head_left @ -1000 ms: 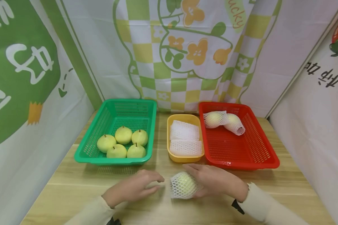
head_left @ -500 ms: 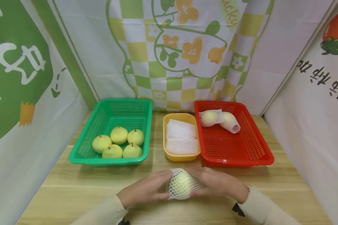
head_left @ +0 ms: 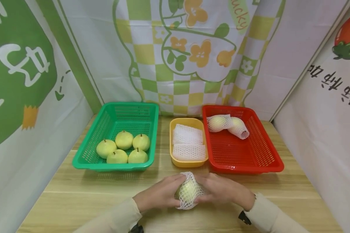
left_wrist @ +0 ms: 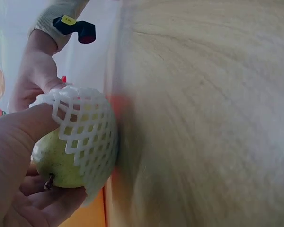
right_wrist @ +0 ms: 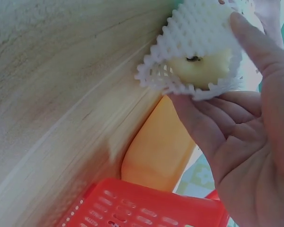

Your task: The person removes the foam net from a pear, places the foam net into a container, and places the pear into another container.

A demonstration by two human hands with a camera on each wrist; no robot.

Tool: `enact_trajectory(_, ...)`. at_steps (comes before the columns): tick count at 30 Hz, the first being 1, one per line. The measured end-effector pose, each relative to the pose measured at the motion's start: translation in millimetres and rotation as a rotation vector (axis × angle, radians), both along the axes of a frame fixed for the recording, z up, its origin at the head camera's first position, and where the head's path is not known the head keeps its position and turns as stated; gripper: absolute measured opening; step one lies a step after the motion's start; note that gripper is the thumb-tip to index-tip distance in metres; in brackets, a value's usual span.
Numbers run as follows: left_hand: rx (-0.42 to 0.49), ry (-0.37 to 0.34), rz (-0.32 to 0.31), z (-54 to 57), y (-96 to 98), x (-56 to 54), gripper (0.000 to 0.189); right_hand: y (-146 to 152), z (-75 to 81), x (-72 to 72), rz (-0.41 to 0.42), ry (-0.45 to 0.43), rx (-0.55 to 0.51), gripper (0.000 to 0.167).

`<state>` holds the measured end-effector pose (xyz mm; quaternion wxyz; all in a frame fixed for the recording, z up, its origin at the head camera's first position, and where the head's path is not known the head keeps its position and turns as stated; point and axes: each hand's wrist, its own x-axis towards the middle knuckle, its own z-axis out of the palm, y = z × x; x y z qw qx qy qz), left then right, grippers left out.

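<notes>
A yellow-green pear [left_wrist: 57, 158] sits partly inside a white foam net sleeve [head_left: 190, 193], close over the table's front middle. My left hand [head_left: 160, 194] grips the pear from the left, its thumb tucked at the net's edge in the left wrist view. The stem end there is bare. From the other side, my right hand [head_left: 226, 191] holds the sleeved pear between thumb and fingers. The right wrist view shows the pear's other end [right_wrist: 201, 71] through the sleeve's open mouth.
A green basket [head_left: 88, 163] with several bare pears stands at the left. Beside it, a yellow box [head_left: 189, 164] holds flat foam nets [head_left: 189, 152]. Two netted pears [head_left: 218, 123] lie in the red basket [head_left: 245, 168] at the right. Curtains hang behind.
My left hand has come in from the left and now grips the pear, which was in the right hand alone. The net has shifted, baring more of the pear's left side.
</notes>
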<state>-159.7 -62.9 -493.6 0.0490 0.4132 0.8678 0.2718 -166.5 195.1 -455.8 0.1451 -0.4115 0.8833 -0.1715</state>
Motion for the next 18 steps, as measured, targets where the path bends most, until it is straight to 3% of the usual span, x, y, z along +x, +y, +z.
enact_trajectory(7,0.047,0.031,-0.026,3.8,-11.3,-4.6,0.05,0,0.7,-0.5,0.046,0.046,-0.084,0.017)
enact_trajectory(11,0.05,0.028,-0.002,6.0,-19.1,-4.8,0.05,1,2.7,0.6,0.032,0.074,-0.075,0.01)
enact_trajectory(13,0.043,0.037,0.01,6.5,-21.9,-4.0,0.053,-1,3.9,1.9,-0.002,0.099,-0.047,0.024)
enact_trajectory(18,0.043,0.041,0.018,6.6,-23.2,-3.2,0.056,-13,-1.6,5.0,-0.033,0.107,-0.01,0.095)
